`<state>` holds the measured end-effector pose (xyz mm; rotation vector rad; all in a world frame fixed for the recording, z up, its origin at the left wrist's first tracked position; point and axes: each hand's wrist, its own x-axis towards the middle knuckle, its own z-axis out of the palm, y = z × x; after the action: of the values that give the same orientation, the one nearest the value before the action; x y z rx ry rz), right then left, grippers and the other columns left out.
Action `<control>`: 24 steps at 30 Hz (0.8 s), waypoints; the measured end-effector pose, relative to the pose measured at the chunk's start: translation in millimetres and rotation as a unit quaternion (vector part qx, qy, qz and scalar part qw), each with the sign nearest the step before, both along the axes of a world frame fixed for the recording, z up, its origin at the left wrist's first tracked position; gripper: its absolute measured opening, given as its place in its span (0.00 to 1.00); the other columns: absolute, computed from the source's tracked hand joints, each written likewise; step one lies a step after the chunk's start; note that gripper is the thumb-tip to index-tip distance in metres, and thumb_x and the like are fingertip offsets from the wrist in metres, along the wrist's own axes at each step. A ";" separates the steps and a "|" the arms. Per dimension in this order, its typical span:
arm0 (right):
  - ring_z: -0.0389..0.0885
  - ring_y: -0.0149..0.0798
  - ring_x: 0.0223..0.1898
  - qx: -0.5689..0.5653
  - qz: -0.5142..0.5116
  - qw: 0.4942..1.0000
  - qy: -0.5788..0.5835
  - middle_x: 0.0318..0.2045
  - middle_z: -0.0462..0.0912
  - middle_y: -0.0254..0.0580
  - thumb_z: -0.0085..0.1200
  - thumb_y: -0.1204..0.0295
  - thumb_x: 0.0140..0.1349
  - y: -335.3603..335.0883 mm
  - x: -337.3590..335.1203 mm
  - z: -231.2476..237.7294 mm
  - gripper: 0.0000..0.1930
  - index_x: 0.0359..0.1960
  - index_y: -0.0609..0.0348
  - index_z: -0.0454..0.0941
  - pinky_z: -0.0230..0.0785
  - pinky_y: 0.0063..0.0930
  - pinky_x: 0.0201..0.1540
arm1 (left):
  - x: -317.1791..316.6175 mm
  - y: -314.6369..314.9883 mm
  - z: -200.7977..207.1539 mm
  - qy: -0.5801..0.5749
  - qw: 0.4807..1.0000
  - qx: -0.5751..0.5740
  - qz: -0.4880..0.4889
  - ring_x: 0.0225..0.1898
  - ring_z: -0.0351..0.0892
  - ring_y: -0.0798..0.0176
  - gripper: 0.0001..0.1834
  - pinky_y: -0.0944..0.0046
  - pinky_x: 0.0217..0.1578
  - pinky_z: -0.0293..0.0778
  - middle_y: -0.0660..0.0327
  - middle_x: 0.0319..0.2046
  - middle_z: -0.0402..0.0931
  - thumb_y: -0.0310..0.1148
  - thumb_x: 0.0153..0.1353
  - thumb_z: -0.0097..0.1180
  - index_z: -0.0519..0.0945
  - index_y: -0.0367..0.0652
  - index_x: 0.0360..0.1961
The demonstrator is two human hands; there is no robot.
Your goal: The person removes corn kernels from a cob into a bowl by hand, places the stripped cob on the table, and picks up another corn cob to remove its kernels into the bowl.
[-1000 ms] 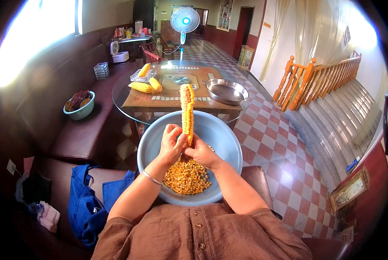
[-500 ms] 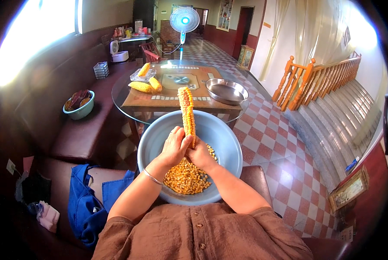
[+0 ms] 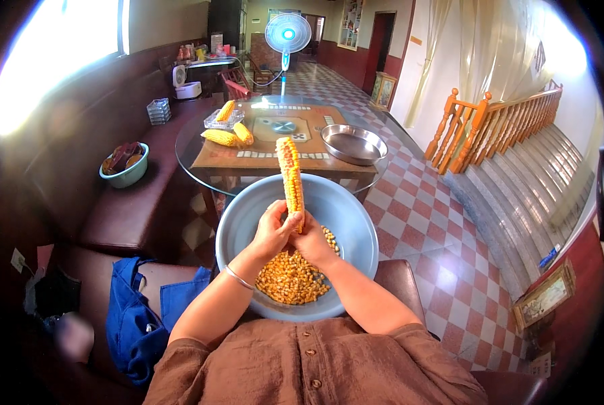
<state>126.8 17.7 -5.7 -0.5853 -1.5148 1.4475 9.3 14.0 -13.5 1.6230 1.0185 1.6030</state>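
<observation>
A yellow corn cob stands upright between my hands, over a wide blue-grey basin. A strip of its kernels is gone, so a reddish core shows along one side. My right hand is wrapped round the cob's lower end. From the other side my left hand closes on the same cob, its thumb pressed near the right hand's thumb. Loose corn kernels lie heaped in the bottom of the basin. Some of the fingers are hidden behind the cob and the hands.
A glass-topped table beyond the basin carries several corn cobs, a clear tray and a round steel pan. A running fan stands behind it. On the left bench sits a light-green bowl; blue cloth lies beside me.
The cob leans slightly differently, and my left fingers have shifted a little on it. Both hands keep hold of it over the basin.
</observation>
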 end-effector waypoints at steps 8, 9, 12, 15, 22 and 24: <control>0.69 0.22 0.21 -0.127 0.024 0.991 0.043 0.25 0.72 0.28 0.49 0.78 0.57 -0.8 3.0 2.5 0.11 0.42 0.56 0.69 0.61 0.15 0.20 | -1.3 0.3 0.4 0.056 0.998 0.028 -0.004 0.39 0.70 0.55 0.16 0.61 0.44 0.65 0.54 0.33 0.72 0.41 0.63 0.44 0.74 0.38 0.37; 0.67 0.21 0.19 -0.138 0.026 0.989 0.046 0.23 0.71 0.28 0.49 0.77 0.57 -0.7 3.1 3.0 0.09 0.41 0.56 0.70 0.59 0.15 0.18 | -0.6 0.4 0.8 0.054 0.998 0.039 0.002 0.37 0.71 0.59 0.17 0.63 0.42 0.66 0.57 0.33 0.73 0.42 0.64 0.43 0.74 0.38 0.37; 0.66 0.21 0.16 -0.168 0.047 0.983 0.064 0.20 0.70 0.27 0.49 0.77 0.58 -1.9 4.2 7.1 0.07 0.39 0.55 0.70 0.56 0.16 0.16 | 0.1 -6.4 4.7 -0.177 0.961 -0.133 -0.164 0.37 0.71 0.68 0.14 0.69 0.42 0.67 0.63 0.36 0.72 0.37 0.65 0.43 0.72 0.37 0.43; 0.65 0.21 0.15 -0.162 0.064 0.983 0.053 0.19 0.69 0.27 0.49 0.77 0.57 0.0 5.8 5.7 0.07 0.37 0.54 0.70 0.56 0.16 0.15 | 0.3 -9.8 12.7 -0.196 0.959 -0.136 -0.150 0.37 0.71 0.70 0.16 0.71 0.41 0.68 0.63 0.35 0.73 0.39 0.65 0.45 0.72 0.37 0.44; 0.65 0.22 0.15 -0.100 0.039 0.994 -0.001 0.20 0.69 0.27 0.49 0.78 0.57 -1.0 3.0 5.1 0.08 0.38 0.54 0.69 0.56 0.16 0.15 | 4.9 -8.4 11.0 -0.163 0.972 -0.114 -0.122 0.33 0.70 0.74 0.16 0.74 0.35 0.69 0.65 0.31 0.73 0.40 0.65 0.45 0.74 0.36 0.41; 0.65 0.22 0.15 -0.106 0.041 0.994 -0.001 0.20 0.69 0.27 0.48 0.78 0.57 -2.2 3.9 6.8 0.08 0.38 0.54 0.69 0.56 0.16 0.15 | 3.6 -7.4 9.0 -0.157 0.974 -0.112 -0.122 0.32 0.70 0.74 0.17 0.73 0.34 0.69 0.65 0.31 0.73 0.41 0.65 0.44 0.74 0.35 0.40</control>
<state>130.8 15.6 1.0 -0.6582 -1.4109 1.6844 12.9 6.6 -4.6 1.2424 0.7690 1.4620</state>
